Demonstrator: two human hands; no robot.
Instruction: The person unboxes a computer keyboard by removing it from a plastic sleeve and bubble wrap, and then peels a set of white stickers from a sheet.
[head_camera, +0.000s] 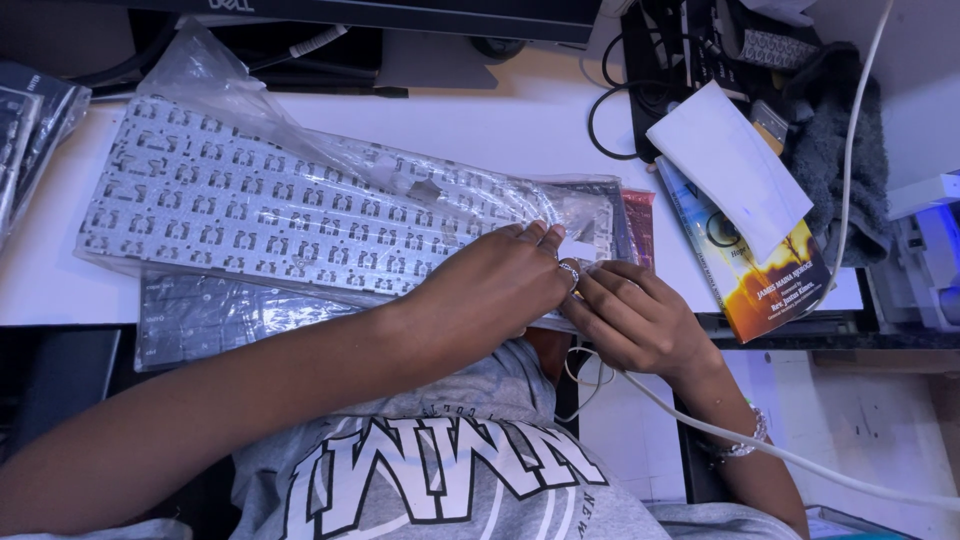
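A pale grey keyboard panel (300, 205), sealed in a clear plastic bag (215, 75), is laid slantwise across the white desk (520, 125), with a second, darker bagged panel (215, 315) tucked beneath its near edge. Both hands are gathered at the bag's right end. The left hand (490, 290) is laid flat over the corner, fingers pressed together and tips resting on the plastic, a ring showing on one finger. The right hand (640, 320) is curled just beside it, its fingertips pinching the bag's edge near a small white label (whether the flap is being opened or closed cannot be told).

The work would probably be done best if the panel were held down steadily by the left hand while the thin film is gripped close to its edge and eased along slowly, so that the film is not torn and the panel is not bent.

The desk is crowded. A monitor base (430, 55) is seen at the top, black cables (620, 110) at the upper right, then a book (770, 275) with a white envelope (730, 170) laid over it, a grey cloth (835, 140), and a white cable (800, 460) trailing across the lap.
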